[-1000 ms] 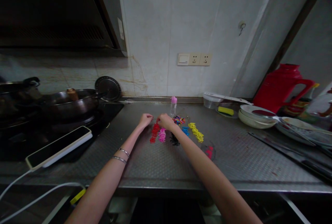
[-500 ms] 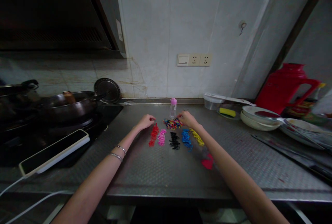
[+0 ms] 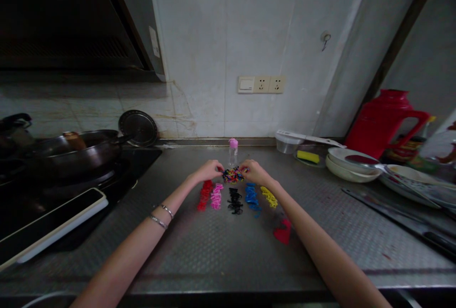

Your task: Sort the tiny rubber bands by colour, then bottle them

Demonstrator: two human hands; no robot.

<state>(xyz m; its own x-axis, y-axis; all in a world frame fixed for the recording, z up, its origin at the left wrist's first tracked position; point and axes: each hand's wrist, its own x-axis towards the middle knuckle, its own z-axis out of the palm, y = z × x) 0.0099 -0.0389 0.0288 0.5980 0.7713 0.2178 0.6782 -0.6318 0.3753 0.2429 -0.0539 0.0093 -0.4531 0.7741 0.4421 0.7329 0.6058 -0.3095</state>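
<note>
A mixed heap of small coloured rubber bands [image 3: 233, 176] lies on the metal counter [image 3: 221, 255]. At its left edge is my left hand [image 3: 209, 170], fingers pinched together. My right hand [image 3: 255, 173] touches the heap's right edge, its fingers also closed; what either fingertip grip holds is too small to make out. In front lie separate rows of red bands [image 3: 204, 196], pink bands [image 3: 216, 197], black bands [image 3: 234, 201], blue bands [image 3: 252, 197] and yellow bands [image 3: 269, 197]. Just behind the heap stands a clear bottle with a pink cap [image 3: 232, 152].
A red heart-shaped piece [image 3: 282, 233] lies beside my right forearm. At left are a phone-like slab [image 3: 53, 225] and a pan [image 3: 81, 151] on the stove. To the right are a sponge [image 3: 308, 157], bowls [image 3: 351, 170], a knife [image 3: 399, 217] and a red thermos [image 3: 383, 122].
My left hand has moved right, from beyond the red bands to the mixed heap. The right hand stays at the heap's right side. The whole view has shifted slightly.
</note>
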